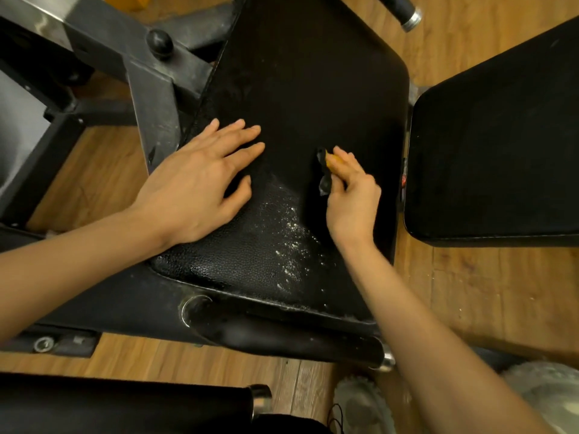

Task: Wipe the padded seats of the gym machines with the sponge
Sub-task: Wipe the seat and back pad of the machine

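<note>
Head view: The left hand [200, 180] is lying flat on the seat [313, 89], fingers straight and spread, palm down near the seat's left edge, holding nothing. The right hand [352, 195] is gripping the sponge [329, 166], fingers curled round it; the sponge is showing a yellow body and a dark face, and it is pressing against the seat near the middle, right of the left hand. White specks [291, 233] are lying on the seat's textured near part, between the two hands and toward the near edge. A second pad [495, 145] is standing just beside the seat on the right. A grey frame [150, 86] is running along the seat's left side. A roller [282, 336] is sitting below the near edge. The wooden floor [488, 292] is showing around the machine.
</note>
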The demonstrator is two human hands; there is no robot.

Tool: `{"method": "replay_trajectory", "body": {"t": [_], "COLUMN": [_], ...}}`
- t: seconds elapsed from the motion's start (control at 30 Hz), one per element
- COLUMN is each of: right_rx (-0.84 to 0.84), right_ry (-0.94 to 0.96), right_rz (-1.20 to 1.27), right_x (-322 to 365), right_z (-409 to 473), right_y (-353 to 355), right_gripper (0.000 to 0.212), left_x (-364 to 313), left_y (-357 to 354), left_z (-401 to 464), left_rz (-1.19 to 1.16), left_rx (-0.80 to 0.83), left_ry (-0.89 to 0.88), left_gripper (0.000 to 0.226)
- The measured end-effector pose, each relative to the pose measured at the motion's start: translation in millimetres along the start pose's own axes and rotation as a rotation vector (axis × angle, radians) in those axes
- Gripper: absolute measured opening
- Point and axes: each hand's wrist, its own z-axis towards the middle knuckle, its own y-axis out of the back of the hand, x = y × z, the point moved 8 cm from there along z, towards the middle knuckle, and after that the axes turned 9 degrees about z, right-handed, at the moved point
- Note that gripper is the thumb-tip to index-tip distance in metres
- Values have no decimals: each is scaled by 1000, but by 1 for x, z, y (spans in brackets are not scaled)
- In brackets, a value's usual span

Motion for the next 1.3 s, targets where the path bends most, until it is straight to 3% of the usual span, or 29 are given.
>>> {"method": "replay_trajectory", "body": {"t": [0.13, 0.2, 0.33, 0.4, 0.57, 0.63, 0.77, 0.83, 0.93, 1.0, 1.13, 1.2, 1.3], "right_rx": [236, 322, 97, 76, 436, 407, 124, 161, 403, 485, 267, 352, 616], "right_ry": [210, 280, 87, 45, 342, 339, 90, 119, 342, 399, 244, 318, 498], "right_rz": [-13, -58, -22, 4, -6, -11, 48, 59, 44, 59, 120, 88, -46], "right_x": [27, 26, 16, 27, 48, 46, 42, 49, 60, 61, 67, 71, 45], "right_z": [-77, -75, 3, -7, -88, -54, 13, -11, -78, -78, -26, -37, -73], "right_y": [-17, -15, -12, -19, -32, -33, -42, -48, -46, -46, -52, -53, -26], "right_gripper": [40, 41, 38, 37, 42, 39, 38, 38, 39, 38, 39, 37, 36], "left_x": [0, 0, 0, 3, 8, 10, 10, 11, 12, 14, 13, 14, 15], "left_y": [0, 0, 0, 1, 3, 4, 6, 7, 7, 7, 7, 7, 7], "left_z": [0, 0, -1, -3, -17, -23, -32, -34, -33, -33, -33, -33, -33], "left_rz": [-1, -8, -19, 0, -18, -52, -136, -179, -225, -238, -236, -234, -244], "left_rx": [-6, -4, 10, 19, 13, -1, -29, -57, -95, -110, -101, -102, -114], "left_ry": [-2, -6, -24, -26, -11, 20, 83, 116, 130, 133, 133, 140, 148], "left_gripper": [59, 60, 60, 61, 59, 57, 57, 56, 54, 53, 51, 51, 50]}}
